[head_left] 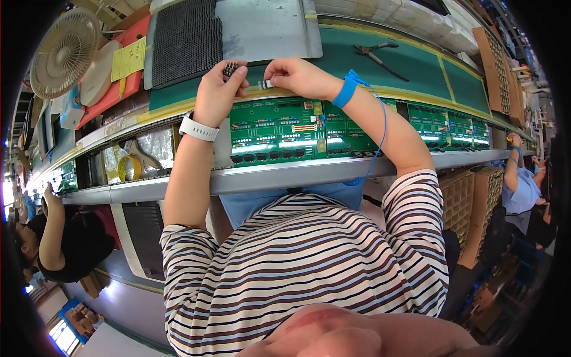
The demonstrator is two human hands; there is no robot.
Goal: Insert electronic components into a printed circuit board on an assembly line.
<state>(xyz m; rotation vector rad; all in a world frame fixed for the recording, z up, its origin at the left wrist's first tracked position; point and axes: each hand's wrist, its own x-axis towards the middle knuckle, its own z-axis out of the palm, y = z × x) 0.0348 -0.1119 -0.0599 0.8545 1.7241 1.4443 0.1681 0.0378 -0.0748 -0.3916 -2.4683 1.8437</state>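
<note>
1. I have the left hand (219, 88) at upper centre, small parts (230, 69) in it; the right hand (295, 77) is to its right, a component (265, 85) in it.
2. Circuit boards (270, 134) run across mid-frame, below both hands, above the rail (238, 179).
3. Upper right, I see pliers (371, 52) on the mat (339, 41).
4. Upper left, my feed shows the fan (65, 53).
5. Left of centre, a tape roll (122, 169) lies below and left of the watch (199, 128).
</note>
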